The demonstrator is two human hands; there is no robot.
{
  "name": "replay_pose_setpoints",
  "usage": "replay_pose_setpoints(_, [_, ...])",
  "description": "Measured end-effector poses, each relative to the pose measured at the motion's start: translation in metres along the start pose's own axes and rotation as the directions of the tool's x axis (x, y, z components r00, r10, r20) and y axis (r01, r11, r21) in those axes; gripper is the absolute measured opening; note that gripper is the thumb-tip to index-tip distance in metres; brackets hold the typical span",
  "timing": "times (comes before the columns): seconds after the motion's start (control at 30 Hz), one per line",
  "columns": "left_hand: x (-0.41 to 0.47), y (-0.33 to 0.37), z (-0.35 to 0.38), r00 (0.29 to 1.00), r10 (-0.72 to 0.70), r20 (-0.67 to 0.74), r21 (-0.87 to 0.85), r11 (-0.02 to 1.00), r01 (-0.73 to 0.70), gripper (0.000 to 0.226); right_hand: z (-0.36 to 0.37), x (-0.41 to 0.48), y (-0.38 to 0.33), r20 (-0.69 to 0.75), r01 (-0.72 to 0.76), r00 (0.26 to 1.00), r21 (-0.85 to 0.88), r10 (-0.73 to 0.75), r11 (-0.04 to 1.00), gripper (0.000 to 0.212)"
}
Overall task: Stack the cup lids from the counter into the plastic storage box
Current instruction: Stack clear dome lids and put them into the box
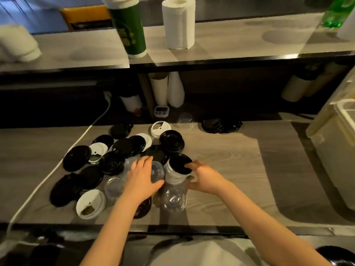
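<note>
Several black, white and clear cup lids lie scattered on the wooden counter (221, 156), mostly left of centre. My right hand (206, 176) grips a stack of white lids topped by a black lid (177, 169), fingers hooked on its right side. My left hand (142, 177) is closed over a clear dome lid (158, 172) just left of that stack. Another clear lid (173, 198) lies below the stack. A tidy pile of black lids (172, 141) stands behind. The plastic storage box (340, 135) stands at the far right edge, translucent white, its inside hidden.
A white cable (57, 166) runs diagonally along the counter's left side. A small timer (162, 110) and rolled cup sleeves stand at the back under the shelf. On the upper shelf are a green cup stack (130, 29), a paper towel roll (178, 22) and a green bottle (335, 12).
</note>
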State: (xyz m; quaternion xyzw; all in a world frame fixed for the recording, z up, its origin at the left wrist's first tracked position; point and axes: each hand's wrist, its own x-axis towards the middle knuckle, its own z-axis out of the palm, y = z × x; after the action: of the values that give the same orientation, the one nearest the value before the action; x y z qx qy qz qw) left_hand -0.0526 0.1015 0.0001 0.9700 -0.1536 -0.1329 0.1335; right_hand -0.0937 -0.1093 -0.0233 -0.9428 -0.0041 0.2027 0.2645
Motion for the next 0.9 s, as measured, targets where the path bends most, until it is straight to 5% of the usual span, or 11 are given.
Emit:
replay_pose_setpoints(0.13, [0.005,-0.022,0.007,0.988,-0.055,0.143,0.056,0.997,0.048,0.091,0.029,-0.002,-0.015,0.047,0.139,0.989,-0.049,-0.137,0.989,0.082])
replay_pose_setpoints(0.37, [0.008,-0.027,0.010,1.000,-0.024,-0.006,-0.027,0.999,0.024,0.074,0.058,-0.003,-0.026,0.074,0.221,0.975,-0.292,-0.208,0.931,0.080])
replay_pose_setpoints(0.5, [0.002,-0.026,0.000,0.988,-0.009,-0.157,-0.107,0.994,-0.008,0.065,0.061,-0.001,-0.020,0.053,0.204,0.979,-0.256,-0.197,0.945,0.075])
replay_pose_setpoints(0.77, [0.007,-0.010,-0.019,0.974,-0.076,-0.215,-0.434,0.901,-0.025,0.057,0.017,-0.005,-0.011,-0.304,0.210,0.942,0.213,-0.140,0.954,0.069])
replay_pose_setpoints(0.9, [0.012,0.006,-0.021,0.977,-0.127,-0.171,-0.624,0.781,-0.008,0.055,-0.016,-0.008,-0.017,-0.438,0.220,0.898,0.519,0.037,0.826,0.065])
